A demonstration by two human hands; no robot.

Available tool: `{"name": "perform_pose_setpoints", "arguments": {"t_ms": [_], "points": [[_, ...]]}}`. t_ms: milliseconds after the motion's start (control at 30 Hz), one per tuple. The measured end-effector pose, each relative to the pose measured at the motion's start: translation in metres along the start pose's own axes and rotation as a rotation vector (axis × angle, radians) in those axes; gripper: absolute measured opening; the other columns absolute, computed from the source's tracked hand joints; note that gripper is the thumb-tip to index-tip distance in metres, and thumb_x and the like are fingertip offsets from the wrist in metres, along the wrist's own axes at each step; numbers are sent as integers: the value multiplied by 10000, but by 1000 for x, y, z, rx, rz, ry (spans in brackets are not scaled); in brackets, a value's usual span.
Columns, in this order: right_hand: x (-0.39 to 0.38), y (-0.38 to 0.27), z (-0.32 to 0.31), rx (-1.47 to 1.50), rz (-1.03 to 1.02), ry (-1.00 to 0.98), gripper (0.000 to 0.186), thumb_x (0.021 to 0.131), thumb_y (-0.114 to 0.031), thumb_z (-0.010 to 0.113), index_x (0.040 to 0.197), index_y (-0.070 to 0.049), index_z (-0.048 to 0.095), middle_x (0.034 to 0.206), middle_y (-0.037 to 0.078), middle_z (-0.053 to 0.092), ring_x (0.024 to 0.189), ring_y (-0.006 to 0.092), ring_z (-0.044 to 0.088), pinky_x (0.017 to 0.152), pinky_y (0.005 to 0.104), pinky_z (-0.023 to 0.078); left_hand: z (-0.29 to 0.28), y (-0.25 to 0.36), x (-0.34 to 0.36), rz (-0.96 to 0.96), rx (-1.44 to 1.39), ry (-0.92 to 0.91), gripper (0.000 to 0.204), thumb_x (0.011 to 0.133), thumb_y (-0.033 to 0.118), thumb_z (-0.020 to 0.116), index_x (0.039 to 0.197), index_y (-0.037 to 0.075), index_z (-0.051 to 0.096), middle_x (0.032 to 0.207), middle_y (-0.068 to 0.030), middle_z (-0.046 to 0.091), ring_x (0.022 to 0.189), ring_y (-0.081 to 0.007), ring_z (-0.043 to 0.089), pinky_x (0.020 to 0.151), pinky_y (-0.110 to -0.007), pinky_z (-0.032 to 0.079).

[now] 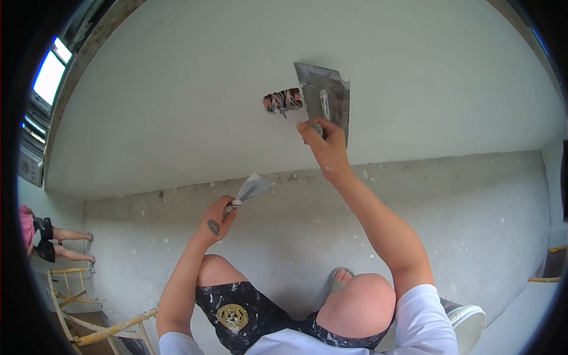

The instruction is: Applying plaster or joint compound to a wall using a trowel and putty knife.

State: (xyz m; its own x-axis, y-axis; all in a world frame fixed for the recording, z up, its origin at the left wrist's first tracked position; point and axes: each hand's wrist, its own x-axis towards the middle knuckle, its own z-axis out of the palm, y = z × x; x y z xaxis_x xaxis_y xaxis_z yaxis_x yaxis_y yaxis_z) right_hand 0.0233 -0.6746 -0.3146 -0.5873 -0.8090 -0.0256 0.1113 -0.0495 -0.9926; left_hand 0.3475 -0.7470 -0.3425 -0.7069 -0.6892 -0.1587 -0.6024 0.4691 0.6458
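My right hand (325, 145) is closed round the handle of a plastering trowel (331, 97), its wide grey metal blade up against the pale wall (177, 89). Just left of the blade is a hole with bundled wires (281, 102) in the wall; the blade's edge meets or overlaps the hole's right end. Lower and to the left, my left hand (220, 219) grips a putty knife (254, 187) by its handle. The knife's flared blade points up and right, apart from the trowel. Most of both handles is hidden in my fingers.
A white bucket (467, 325) stands by my right side. Yellow metal scaffold frames (112, 328) are at the lower left, another yellow bar (544, 279) at the far right. Another person (44, 234) stands at far left. White specks dot the concrete floor (284, 236).
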Motion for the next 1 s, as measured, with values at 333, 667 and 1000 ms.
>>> {"name": "perform_pose_setpoints", "arguments": {"t_ms": [333, 667, 1000], "points": [[18, -13, -83, 203, -31, 31, 461, 853, -148, 710, 1263, 45, 627, 816, 22, 635, 724, 98, 535, 686, 255, 450, -9, -14, -14, -91, -5, 36, 192, 905, 91, 624, 1070, 23, 553, 857, -172, 611, 746, -328, 569, 707, -375, 469], [50, -17, -285, 97, -98, 41, 492, 919, -265, 647, 1268, 78, 599, 814, 45, 595, 775, 144, 524, 733, 270, 424, -16, -17, -17, -236, -267, 61, 155, 929, 96, 602, 1045, 7, 552, 770, -72, 578, 643, -143, 523, 624, -300, 446], [-44, -50, -186, -596, -468, 339, 129, 866, -74, 731, 908, -42, 614, 794, -19, 584, 719, 80, 532, 648, 226, 442, -29, 33, 6, -123, -745, -161, 200, 965, 161, 602, 1083, -1, 613, 851, -20, 659, 674, -70, 566, 626, -245, 480]]}}
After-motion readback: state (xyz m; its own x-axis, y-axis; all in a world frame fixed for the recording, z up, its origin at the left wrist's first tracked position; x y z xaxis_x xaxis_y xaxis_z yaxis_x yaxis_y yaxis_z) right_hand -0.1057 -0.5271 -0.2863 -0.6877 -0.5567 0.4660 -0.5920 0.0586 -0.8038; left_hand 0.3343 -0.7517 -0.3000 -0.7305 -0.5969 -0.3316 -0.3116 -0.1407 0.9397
